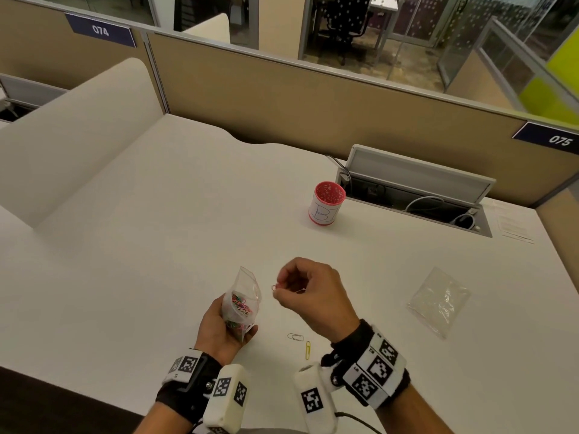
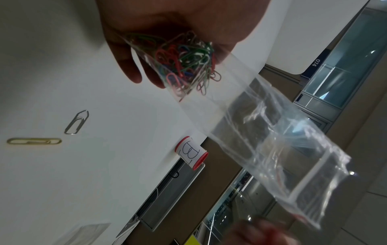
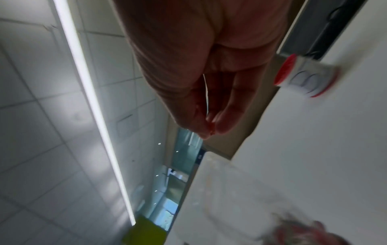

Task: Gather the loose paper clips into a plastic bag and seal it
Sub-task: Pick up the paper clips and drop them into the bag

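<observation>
A: What did the left hand [image 1: 224, 324] hold?

B: A small clear plastic zip bag with a red seal strip [image 1: 242, 300], its fingers curled round the lower part where the heap of coloured wire paper clips [image 2: 184, 61] sat. The mouth stood open and pointed up and away from the person.

A: And the right hand [image 1: 313, 296]?

B: Its fingers [image 1: 283, 277] were pinched together on one red wire paper clip [image 1: 274, 287], raised above the white tabletop [image 1: 156, 233]. The bag's mouth lay just to the left of the clip, near but apart (the relation on which the drop would turn). The right hand was therefore the nearer one.

A: What was left loose?

B: A silver wire paper clip [image 1: 295, 336] and a yellow wire paper clip [image 1: 308, 350], flat on the tabletop between the wrists, the yellow one's long axis running towards the person. The seal was not yet closed.
</observation>
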A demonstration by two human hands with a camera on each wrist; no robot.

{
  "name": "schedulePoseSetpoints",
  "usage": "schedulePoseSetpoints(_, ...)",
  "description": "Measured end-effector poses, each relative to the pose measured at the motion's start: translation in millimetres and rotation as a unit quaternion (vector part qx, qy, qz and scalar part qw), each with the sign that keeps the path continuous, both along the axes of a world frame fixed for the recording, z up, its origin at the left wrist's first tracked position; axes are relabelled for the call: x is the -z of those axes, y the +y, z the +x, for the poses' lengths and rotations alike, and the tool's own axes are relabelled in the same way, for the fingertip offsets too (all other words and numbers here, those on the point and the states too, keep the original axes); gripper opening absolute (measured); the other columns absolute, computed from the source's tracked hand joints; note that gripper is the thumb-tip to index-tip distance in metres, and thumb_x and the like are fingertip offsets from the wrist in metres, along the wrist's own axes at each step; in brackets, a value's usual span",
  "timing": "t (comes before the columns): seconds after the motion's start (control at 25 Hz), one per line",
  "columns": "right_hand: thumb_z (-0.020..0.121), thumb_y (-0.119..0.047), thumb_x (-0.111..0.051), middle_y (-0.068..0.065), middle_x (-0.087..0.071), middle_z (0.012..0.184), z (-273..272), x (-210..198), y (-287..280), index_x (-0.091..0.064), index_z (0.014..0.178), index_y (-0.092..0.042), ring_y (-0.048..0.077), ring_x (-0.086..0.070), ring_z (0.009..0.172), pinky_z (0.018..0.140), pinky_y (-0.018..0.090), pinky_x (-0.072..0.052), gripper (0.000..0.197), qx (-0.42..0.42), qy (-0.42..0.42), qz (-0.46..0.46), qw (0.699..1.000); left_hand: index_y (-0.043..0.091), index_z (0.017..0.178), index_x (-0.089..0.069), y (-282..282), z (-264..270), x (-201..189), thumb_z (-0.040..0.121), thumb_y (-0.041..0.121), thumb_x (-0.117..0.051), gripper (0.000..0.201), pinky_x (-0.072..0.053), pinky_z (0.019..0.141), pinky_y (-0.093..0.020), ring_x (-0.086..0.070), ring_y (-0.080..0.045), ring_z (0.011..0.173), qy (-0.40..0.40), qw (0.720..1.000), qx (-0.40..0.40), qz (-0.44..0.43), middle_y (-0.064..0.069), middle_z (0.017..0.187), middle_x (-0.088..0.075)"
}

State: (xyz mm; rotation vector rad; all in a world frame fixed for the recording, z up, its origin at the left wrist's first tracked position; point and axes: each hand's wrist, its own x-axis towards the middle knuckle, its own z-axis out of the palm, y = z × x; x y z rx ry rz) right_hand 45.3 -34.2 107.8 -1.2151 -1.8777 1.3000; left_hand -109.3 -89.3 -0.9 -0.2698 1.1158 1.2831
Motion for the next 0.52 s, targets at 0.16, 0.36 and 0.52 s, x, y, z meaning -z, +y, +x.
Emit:
schedulePoseSetpoints(0.16, 0.074, -0.011, -0.075, -0.002, -0.07, 0.078, -24, -8, -10, -0.068, 0.089, -0.019, 0.007, -0.065, 0.07, 0.072, 0.023, -0.058, 0.019, -0.033, 0.003, 0.007, 0.999, 0.01, 0.091, -0.061, -1, 4, 2, 0.092, 0.036, -0.044, 0.032, -0.044, 0.069, -0.038, -0.051, -0.023, 0.065, 0.018, 1.0, 0.008, 0.009, -0.008, 0.058, -0.066)
schedulePoseSetpoints(0.36, 0.079, -0.014, -0.072, -0.005, -0.071, 0.077, -11, 21, -2, -0.07, 0.086, -0.023, 0.008, -0.067, 0.071, 0.073, 0.025, -0.058, 0.012, 0.042, 0.026, 0.004, 0.999, 0.01, 0.09, -0.06, -4, -1, 4, 0.094, 0.035, -0.042, 0.032, -0.043, 0.068, -0.038, -0.05, -0.024, 0.066, 0.013, 1.0, 0.003, -0.005, -0.01, 0.066, -0.063)
schedulePoseSetpoints(0.52, 0.082, -0.022, -0.069, -0.006, -0.069, 0.096, 29, 72, 15, -0.069, 0.103, -0.024, 0.009, -0.064, 0.085, 0.081, 0.024, -0.05, 0.022, -0.04, -0.226, 0.014, 0.973, 0.012, 0.096, -0.059, -4, -4, 12, 0.093, 0.035, -0.041, 0.029, -0.045, 0.07, -0.04, -0.052, -0.024, 0.069, 0.014, 1.0, 0.002, -0.008, -0.011, 0.081, -0.061)
